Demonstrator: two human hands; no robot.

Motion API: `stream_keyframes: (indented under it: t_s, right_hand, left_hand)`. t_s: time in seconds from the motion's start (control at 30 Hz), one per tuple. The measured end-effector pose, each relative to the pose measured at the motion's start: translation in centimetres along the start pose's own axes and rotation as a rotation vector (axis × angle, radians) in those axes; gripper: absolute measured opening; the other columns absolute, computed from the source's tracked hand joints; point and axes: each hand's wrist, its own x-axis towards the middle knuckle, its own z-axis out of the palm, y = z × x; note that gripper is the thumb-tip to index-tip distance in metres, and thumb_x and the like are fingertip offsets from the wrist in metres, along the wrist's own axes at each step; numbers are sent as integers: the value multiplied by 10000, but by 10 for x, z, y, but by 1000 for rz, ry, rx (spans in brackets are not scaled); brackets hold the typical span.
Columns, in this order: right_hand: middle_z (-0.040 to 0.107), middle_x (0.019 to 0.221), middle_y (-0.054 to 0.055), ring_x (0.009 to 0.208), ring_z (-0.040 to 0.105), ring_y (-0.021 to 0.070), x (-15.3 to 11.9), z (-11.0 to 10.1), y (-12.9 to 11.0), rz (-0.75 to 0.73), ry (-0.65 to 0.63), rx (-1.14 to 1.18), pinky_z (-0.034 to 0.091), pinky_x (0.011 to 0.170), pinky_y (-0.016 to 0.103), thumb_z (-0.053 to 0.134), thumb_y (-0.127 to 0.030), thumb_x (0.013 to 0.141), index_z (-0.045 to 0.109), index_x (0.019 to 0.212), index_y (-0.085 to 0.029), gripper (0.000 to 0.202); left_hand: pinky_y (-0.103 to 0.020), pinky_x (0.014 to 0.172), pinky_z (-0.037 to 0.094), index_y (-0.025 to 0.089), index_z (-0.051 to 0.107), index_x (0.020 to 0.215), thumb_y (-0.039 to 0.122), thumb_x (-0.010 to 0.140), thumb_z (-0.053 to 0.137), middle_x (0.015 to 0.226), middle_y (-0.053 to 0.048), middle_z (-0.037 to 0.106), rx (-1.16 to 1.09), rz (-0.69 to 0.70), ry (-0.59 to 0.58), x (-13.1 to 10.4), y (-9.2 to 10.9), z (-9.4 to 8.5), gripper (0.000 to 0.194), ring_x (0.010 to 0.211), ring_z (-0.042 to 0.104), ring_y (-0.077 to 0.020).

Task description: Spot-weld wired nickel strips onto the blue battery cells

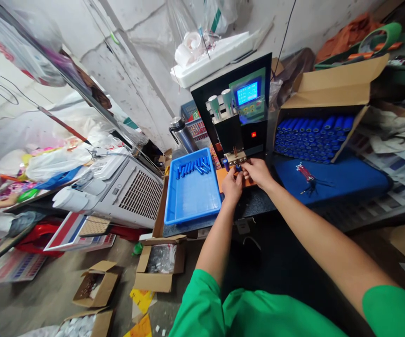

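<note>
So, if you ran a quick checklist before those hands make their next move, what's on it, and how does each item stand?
1. Machine screen lit: ok.
2. Left hand and right hand together at the small blue piece below the machine's head: ok.
3. Blue piece lined up with the thin pins: cannot tell; too small and partly hidden by fingers.
4. Blue tray beside the machine, cylinders lying toward its far end: ok.
5. Cardboard box open, stacked blue tubes showing: ok.
6. Red wires gathered neatly: not ok; their dark ends splay out.
</note>
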Motion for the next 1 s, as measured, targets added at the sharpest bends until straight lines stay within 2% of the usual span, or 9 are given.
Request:
stream_keyframes:
  t_s: [0.13,0.27,0.37,0.5,0.63,0.77,0.9,1.0]
  right_hand:
    - [546,547,-22,449,494,73,-8,-3,-6,53,-5,108,402,408,167,743,-396,736,553,670,-166,306]
    - [593,591,-6,485,529,86,-19,-8,-6,53,-12,92,436,437,176,732,-300,700,599,720,-153,199]
    - [614,620,-7,505,548,104,-25,-11,-1,13,-13,76,468,461,204,719,-283,654,610,769,-159,201]
    - [645,687,11,549,579,130,-29,-11,7,-27,-5,51,489,484,234,708,-313,619,620,818,-161,265]
    - [678,740,36,625,620,161,-32,-11,12,-96,32,-57,513,540,256,713,-378,662,640,853,-173,289]
    - [681,708,35,639,615,169,-40,-11,9,-215,75,-257,486,589,255,688,-410,734,677,850,-183,255]
    - [664,644,36,616,591,175,-47,-8,5,-271,143,-433,438,597,255,632,-443,809,692,763,-202,253]
    - [670,631,42,604,594,176,-47,-6,8,-254,204,-435,429,585,250,597,-432,842,689,717,-205,274]
  left_hand:
    - [-230,622,373,232,695,1186,338,915,580,717,6,639,1,6,-4,-1,3,-2,313,607,520,-119]
    - [-224,605,353,223,703,1157,340,899,603,684,21,590,-3,20,-6,-1,2,-1,301,607,498,-109]
    - [-219,610,350,214,708,1146,328,889,609,673,29,565,0,30,-5,-1,-1,-1,298,615,492,-102]
    - [-218,629,370,201,704,1181,330,888,609,719,17,612,-19,36,-21,0,-6,0,334,622,498,-99]
    - [-230,679,424,196,699,1198,336,891,613,812,-15,673,-37,70,-13,1,-13,2,348,678,549,-116]
    - [-258,739,470,197,697,1195,325,895,621,904,-45,704,-25,91,7,1,-17,4,334,749,597,-139]
    - [-271,800,481,192,717,1130,275,899,610,965,-59,706,24,199,21,-1,-14,2,267,832,623,-152]
    - [-259,790,481,196,714,1125,279,894,612,1031,-66,695,55,278,27,-2,-10,0,266,816,626,-139]
